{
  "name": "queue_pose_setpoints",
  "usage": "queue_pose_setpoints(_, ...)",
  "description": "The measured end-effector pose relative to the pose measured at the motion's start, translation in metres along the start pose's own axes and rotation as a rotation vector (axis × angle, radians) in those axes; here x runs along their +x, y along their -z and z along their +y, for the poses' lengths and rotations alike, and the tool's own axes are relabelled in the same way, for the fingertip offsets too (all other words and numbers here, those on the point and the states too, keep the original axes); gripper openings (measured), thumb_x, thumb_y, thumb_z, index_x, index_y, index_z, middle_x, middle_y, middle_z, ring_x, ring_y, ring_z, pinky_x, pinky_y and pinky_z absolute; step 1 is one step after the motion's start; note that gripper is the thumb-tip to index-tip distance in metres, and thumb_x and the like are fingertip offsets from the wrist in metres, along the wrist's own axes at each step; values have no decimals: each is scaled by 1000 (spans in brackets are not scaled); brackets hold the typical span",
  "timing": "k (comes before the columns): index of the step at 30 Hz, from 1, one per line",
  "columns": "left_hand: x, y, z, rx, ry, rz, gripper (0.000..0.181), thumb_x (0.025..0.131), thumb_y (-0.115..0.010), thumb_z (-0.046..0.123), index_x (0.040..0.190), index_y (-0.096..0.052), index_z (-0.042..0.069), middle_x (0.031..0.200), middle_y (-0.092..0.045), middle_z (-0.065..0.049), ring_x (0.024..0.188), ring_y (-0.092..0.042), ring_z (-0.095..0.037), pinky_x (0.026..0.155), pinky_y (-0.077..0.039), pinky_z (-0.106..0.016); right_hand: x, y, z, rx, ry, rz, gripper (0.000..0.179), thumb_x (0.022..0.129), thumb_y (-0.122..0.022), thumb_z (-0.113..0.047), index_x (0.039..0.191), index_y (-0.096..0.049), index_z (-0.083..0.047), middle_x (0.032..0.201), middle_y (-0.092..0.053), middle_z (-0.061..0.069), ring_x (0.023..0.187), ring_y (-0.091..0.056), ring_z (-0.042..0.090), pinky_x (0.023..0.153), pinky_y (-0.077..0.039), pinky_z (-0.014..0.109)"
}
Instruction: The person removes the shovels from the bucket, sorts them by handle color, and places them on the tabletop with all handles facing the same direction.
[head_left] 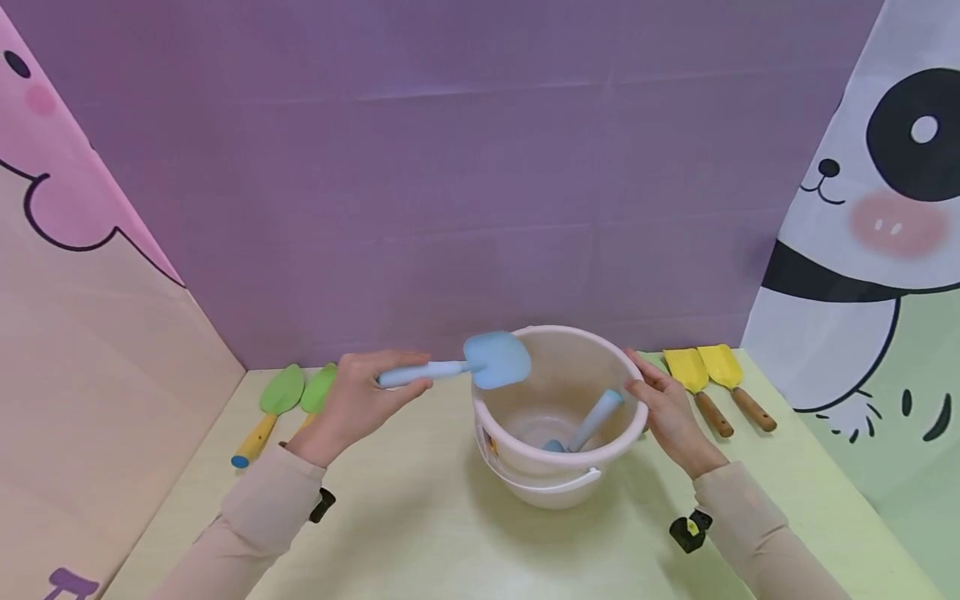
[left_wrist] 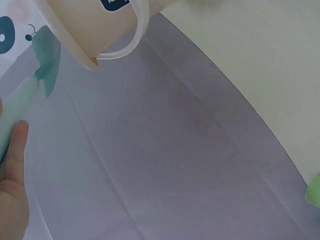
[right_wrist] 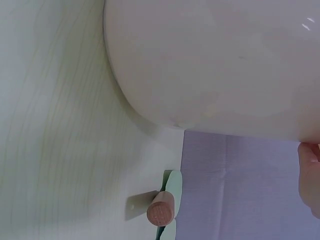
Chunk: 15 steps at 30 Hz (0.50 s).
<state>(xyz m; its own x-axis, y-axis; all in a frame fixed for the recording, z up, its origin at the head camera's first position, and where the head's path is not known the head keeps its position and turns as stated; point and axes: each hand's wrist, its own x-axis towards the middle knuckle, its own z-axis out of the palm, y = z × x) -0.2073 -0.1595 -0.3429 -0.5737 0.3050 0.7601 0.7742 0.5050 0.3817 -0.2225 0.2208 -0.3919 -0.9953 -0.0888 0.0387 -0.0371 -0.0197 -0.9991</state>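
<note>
My left hand point(head_left: 358, 398) grips a light-blue toy shovel point(head_left: 498, 360) by its handle, with the blade over the left rim of a pale pink bucket point(head_left: 555, 457). In the left wrist view the shovel blade point(left_wrist: 47, 60) shows close beside the bucket point(left_wrist: 95, 25). My right hand point(head_left: 671, 408) holds the bucket's right rim, thumb at the inside edge and fingers along the outer wall. Inside the bucket another light-blue shovel point(head_left: 597, 419) leans with its handle up. The right wrist view shows mostly the bucket's outer wall point(right_wrist: 215, 65).
Two green trowels with yellow handles, one of them a full trowel point(head_left: 281, 392), lie at the left. Two yellow shovels point(head_left: 686, 369) with brown handles lie at the right. A purple backdrop point(head_left: 480, 183) rises behind the table point(head_left: 375, 533), with printed side panels.
</note>
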Motion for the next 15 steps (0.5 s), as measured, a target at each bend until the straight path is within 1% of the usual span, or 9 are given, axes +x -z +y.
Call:
queue_pose_setpoints(1, -2, 1, -1, 2, 15, 16, 28, 65, -79, 6, 92, -73, 4, 90, -72, -7, 74, -68, -17, 56, -45, -12, 0, 0, 0, -1, -1, 2, 59, 92, -47, -11, 145, -22, -8, 151, -21, 11, 120, -41, 5, 87, -44, 16)
queue_pose_setpoints(3, -6, 4, -2, 10, 74, 43, 28, 66, -79, 6, 94, -73, 6, 91, -72, -6, 76, -67, -15, 58, -45, -11, 0, 0, 0, -2, -4, 5, 59, 92, -47, -11, 145, -22, -8, 151, -21, 10, 123, -40, 8, 87, -44, 15)
queue_pose_setpoints(6, -15, 7, -4, -1, 217, 75, 29, 69, -77, 8, 97, -73, 8, 94, -71, -5, 82, -65, -8, 62, -46, -11, 0, -1, 0, -5, -7, 5, 59, 92, -46, -11, 145, -22, -8, 152, -21, 10, 125, -38, 11, 87, -44, 15)
queue_pose_setpoints(8, -22, 7, -6, -34, 319, 104, 29, 71, -76, 9, 100, -72, 9, 97, -71, -6, 83, -61, -2, 63, -46, -12, 0, -1, 0, -6, -6, 5, 58, 92, -46, -11, 145, -22, -8, 152, -20, 10, 127, -37, 13, 87, -44, 15)
queue_pose_setpoints(10, -30, 6, -10, -67, 398, 145, 30, 73, -75, 10, 102, -72, 9, 100, -70, -7, 83, -57, 2, 63, -45, -13, 0, -1, 0, -5, -7, 4, 58, 92, -45, -11, 145, -22, -8, 152, -20, 9, 128, -35, 15, 86, -45, 14)
queue_pose_setpoints(12, -37, 3, -14, -83, 429, 191, 30, 73, -75, 9, 103, -71, 8, 101, -69, -9, 82, -55, 3, 62, -45, -13, 0, -1, 0, -7, -8, 5, 58, 92, -45, -11, 145, -22, -9, 152, -20, 9, 130, -33, 17, 85, -45, 13)
queue_pose_setpoints(15, -48, -1, -23, -71, 435, 247, 30, 73, -75, 6, 103, -71, 7, 98, -70, -11, 77, -54, 3, 59, -44, -13, 0, -1, 0, -6, -11, 3, 58, 92, -45, -11, 146, -22, -9, 152, -19, 8, 133, -29, 21, 84, -45, 13)
